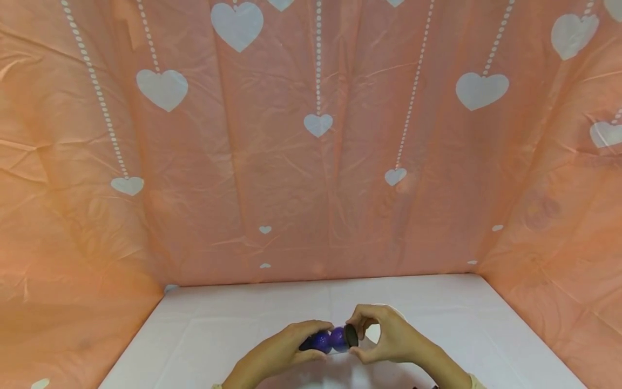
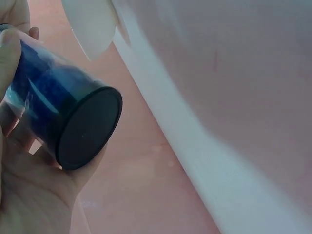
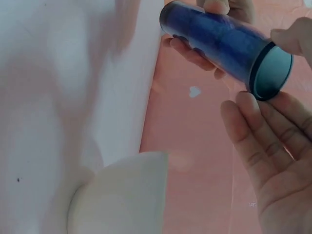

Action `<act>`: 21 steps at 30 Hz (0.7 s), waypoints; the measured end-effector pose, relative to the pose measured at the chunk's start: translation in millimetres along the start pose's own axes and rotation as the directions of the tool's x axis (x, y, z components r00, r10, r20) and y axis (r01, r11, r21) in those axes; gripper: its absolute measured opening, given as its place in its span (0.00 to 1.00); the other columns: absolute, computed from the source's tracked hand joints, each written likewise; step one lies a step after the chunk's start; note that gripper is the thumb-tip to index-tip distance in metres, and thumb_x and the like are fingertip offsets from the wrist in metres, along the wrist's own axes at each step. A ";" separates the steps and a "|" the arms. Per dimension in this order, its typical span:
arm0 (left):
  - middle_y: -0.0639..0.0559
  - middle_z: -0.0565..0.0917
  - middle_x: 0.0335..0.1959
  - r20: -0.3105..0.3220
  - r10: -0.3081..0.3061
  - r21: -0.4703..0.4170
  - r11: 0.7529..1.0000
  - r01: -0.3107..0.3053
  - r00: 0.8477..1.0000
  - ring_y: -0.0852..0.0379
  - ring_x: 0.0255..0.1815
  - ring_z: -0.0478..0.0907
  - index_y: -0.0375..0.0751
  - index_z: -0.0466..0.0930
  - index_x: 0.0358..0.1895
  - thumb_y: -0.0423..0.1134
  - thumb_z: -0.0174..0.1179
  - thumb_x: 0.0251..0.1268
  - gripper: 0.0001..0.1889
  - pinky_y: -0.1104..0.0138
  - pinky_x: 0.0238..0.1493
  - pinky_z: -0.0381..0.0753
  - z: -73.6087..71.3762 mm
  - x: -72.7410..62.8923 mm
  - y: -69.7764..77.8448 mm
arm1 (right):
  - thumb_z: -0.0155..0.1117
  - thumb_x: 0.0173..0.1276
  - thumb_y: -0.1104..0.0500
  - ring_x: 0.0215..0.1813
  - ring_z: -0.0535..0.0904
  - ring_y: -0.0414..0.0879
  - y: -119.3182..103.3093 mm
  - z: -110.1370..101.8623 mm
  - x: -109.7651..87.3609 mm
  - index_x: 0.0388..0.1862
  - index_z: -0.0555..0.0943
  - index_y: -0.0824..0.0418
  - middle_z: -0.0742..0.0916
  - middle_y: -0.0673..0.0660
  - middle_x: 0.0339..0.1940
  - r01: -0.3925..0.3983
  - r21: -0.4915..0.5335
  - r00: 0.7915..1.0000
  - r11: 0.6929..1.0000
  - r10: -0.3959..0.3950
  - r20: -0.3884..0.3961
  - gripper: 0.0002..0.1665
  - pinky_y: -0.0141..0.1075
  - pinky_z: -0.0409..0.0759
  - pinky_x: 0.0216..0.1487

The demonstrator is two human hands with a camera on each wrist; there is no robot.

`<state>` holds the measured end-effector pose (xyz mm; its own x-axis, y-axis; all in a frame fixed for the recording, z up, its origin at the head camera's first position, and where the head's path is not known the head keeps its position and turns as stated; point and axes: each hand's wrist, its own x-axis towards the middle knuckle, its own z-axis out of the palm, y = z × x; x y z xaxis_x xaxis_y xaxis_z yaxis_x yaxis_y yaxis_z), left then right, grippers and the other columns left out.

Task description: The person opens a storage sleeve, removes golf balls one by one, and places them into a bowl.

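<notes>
A clear plastic tube of purple-blue balls lies sideways between both hands, held above the white table. My left hand grips it around its left part, thumb on one side and fingers on the other. A black cap closes that end, facing the left wrist camera. At the other end is a dark-rimmed lid. The thumb and fingertips of my right hand pinch this lid's rim from opposite sides. In the right wrist view, the right fingers reach under the rim.
A white bowl stands on the table beside the right hand, partly hidden behind it in the head view. Orange sheeting with white hearts walls the table at the back and both sides. Small dark bits show at the bottom edge of the head view.
</notes>
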<state>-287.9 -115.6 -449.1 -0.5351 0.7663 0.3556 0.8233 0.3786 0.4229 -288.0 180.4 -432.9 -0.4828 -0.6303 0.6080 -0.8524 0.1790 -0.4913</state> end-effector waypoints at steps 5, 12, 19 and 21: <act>0.51 0.87 0.61 -0.038 -0.057 0.063 0.996 0.059 0.998 0.62 0.59 0.82 0.43 0.78 0.71 0.50 0.65 0.77 0.26 0.63 0.62 0.85 1.4 0.6 1.5 | 0.86 0.57 0.63 0.35 0.85 0.39 0.1 0.8 -0.2 0.47 0.81 0.51 0.90 0.44 0.42 -0.040 -0.024 0.999 0.999 0.041 0.002 0.24 0.33 0.89 0.41; 0.52 0.87 0.59 -0.063 -0.057 0.097 0.993 0.063 0.996 0.60 0.59 0.83 0.43 0.80 0.68 0.46 0.69 0.74 0.24 0.61 0.63 0.84 1.6 5.0 4.7 | 0.86 0.54 0.63 0.35 0.84 0.36 -1.0 2.9 -0.9 0.45 0.80 0.49 0.89 0.41 0.41 -0.082 -0.078 0.996 0.994 0.079 -0.039 0.25 0.31 0.88 0.39; 0.51 0.88 0.59 -0.082 -0.057 0.087 0.994 0.064 0.995 0.58 0.59 0.83 0.43 0.81 0.67 0.45 0.70 0.73 0.23 0.60 0.64 0.84 1.7 6.6 6.1 | 0.86 0.53 0.64 0.37 0.81 0.31 -1.3 3.1 -0.2 0.44 0.79 0.50 0.88 0.41 0.40 -0.051 -0.099 0.997 0.994 0.046 -0.055 0.25 0.30 0.87 0.36; 0.52 0.88 0.58 -0.089 -0.054 0.082 0.995 0.061 0.995 0.59 0.59 0.83 0.43 0.81 0.67 0.44 0.70 0.73 0.23 0.60 0.63 0.84 1.8 6.5 5.6 | 0.86 0.53 0.64 0.37 0.81 0.31 -1.3 2.6 0.3 0.44 0.79 0.50 0.88 0.41 0.40 -0.045 -0.098 0.998 0.994 0.040 -0.051 0.26 0.30 0.87 0.37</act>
<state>-286.5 -107.6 -445.9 -0.5933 0.6956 0.4052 0.8018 0.4660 0.3740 -286.6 178.0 -433.7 -0.5264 -0.5830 0.6189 -0.8453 0.2805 -0.4547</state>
